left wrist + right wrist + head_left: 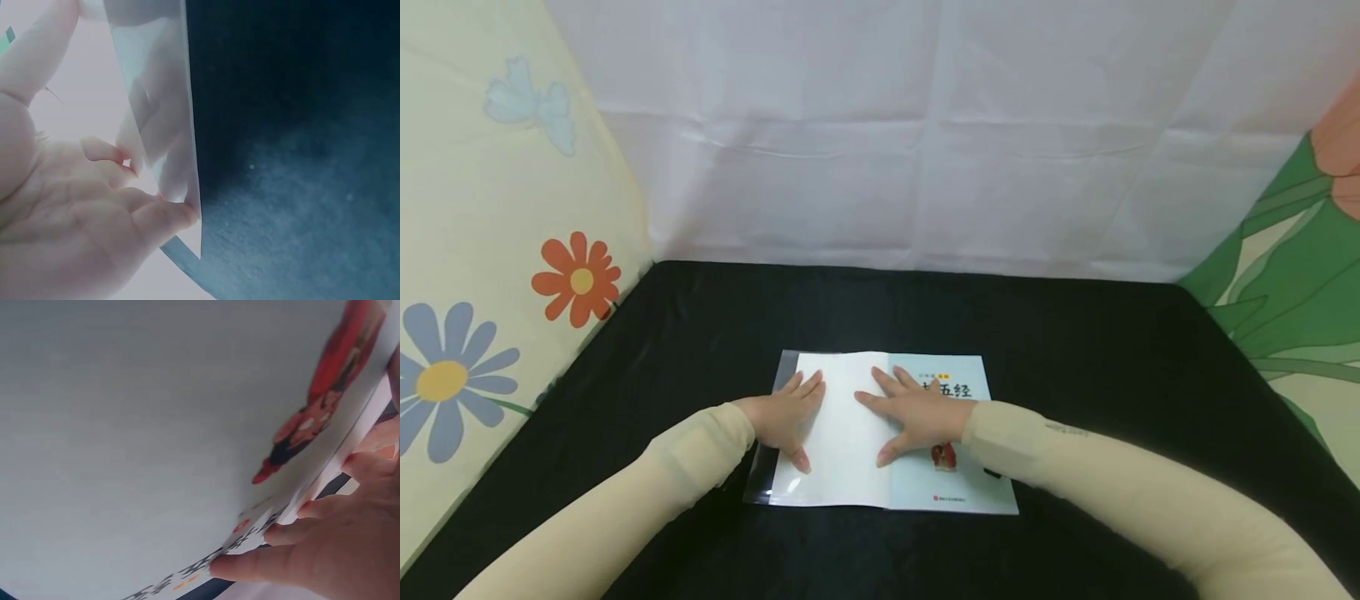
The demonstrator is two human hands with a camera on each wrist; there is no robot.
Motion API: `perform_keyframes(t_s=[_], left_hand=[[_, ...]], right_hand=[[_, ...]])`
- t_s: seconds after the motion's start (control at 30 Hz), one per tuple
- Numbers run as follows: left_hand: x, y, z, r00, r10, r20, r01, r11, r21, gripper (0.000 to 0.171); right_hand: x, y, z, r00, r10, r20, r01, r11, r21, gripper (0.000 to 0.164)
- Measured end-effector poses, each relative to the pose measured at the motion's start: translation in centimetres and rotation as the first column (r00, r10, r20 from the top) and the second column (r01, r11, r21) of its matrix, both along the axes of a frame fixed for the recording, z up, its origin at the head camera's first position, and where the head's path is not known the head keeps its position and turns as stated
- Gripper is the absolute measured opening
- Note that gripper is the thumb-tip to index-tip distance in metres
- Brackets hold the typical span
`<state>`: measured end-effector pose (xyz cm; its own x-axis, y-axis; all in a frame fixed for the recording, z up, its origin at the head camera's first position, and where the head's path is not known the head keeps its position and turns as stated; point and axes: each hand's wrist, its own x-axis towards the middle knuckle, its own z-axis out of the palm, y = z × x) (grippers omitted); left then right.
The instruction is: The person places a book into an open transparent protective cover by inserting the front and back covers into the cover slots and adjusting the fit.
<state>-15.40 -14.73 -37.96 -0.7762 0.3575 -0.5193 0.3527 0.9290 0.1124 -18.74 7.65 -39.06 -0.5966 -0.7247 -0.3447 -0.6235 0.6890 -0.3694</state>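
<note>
A book lies spread on the black cloth in the head view, its light blue cover (981, 483) with dark characters and a small red picture on the right. To the left of that is a blank white sheet (842, 479), edged by a strip of clear plastic (760, 482). My left hand (784, 419) rests with spread fingers on the sheet's left part; up close, the see-through plastic (167, 69) runs beside its fingertips. Across the fold lies my right hand (921, 414), fingers spread over the white sheet and palm above the printed cover (144, 444).
Black cloth (887, 312) covers the table all round the book. Behind it hangs a creased white sheet backdrop (850, 192). Flower-patterned panels stand at the left (467, 208) and the right (1300, 292).
</note>
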Motion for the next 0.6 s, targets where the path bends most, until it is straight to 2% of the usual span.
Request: perform_keyframes(t_s=[0.2, 0.43, 0.6], left_hand=[[0.05, 0.12, 0.07, 1.000, -0.026, -0.015, 0.026, 0.999, -0.019, 0.111], [0.10, 0.09, 0.11, 1.000, 0.001, 0.003, -0.001, 1.000, 0.027, 0.111], [0.08, 0.14, 0.21, 1.000, -0.010, 0.003, 0.009, 1.000, 0.022, 0.111]], right_hand=[[0.04, -0.17, 0.21, 1.000, -0.003, 0.002, 0.003, 1.000, 0.022, 0.092], [-0.15, -0.24, -0.14, 1.000, -0.002, 0.001, 0.002, 1.000, 0.020, 0.092], [-0.23, -0.17, -0.37, 1.000, 0.009, -0.008, -0.009, 1.000, 0.012, 0.093]])
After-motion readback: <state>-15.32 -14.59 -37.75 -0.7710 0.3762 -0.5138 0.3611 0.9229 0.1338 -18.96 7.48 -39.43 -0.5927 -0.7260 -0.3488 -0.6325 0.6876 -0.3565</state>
